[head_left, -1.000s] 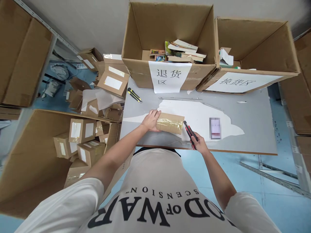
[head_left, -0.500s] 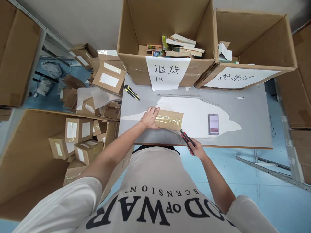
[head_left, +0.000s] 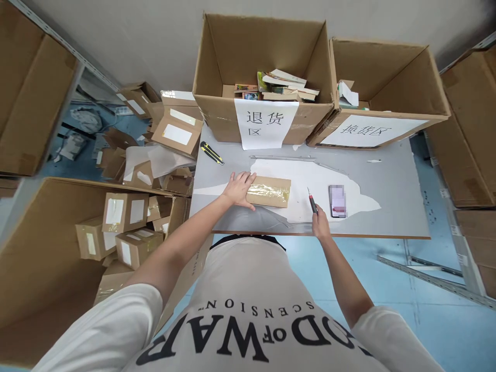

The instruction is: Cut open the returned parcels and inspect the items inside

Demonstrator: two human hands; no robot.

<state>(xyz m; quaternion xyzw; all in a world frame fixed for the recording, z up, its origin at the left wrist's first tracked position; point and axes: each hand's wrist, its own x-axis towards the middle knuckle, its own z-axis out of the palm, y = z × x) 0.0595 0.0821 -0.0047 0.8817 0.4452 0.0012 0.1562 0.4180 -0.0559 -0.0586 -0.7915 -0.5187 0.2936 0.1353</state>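
The left hand [head_left: 239,189] lies flat and open on the left end of a small taped parcel [head_left: 268,191], fingers spread and pressing it to the desk [head_left: 391,217]. The parcel is brown cardboard wrapped in shiny clear tape and sits near the front edge of the desk, partly on a patch where the grey surface has peeled to white. The right hand [head_left: 320,225] is closed around the handle of a red and black box cutter [head_left: 312,202], which points away from the person with its tip up off the parcel, clear of the parcel's right end. Just to the right of the cutter a phone [head_left: 337,201] lies flat on the desk, close to it but whether they touch cannot be told. A second cutter, yellow and black [head_left: 211,153], rests near the desk's back left corner. At the back of the desk stand two big open cartons: the left carton [head_left: 217,111] bears a white paper sign and holds a heap of books, and the right carton [head_left: 434,111] is tipped forward with a sign on its flap. On the floor to the left, a large box [head_left: 46,289] holds several small taped packages [head_left: 124,212].
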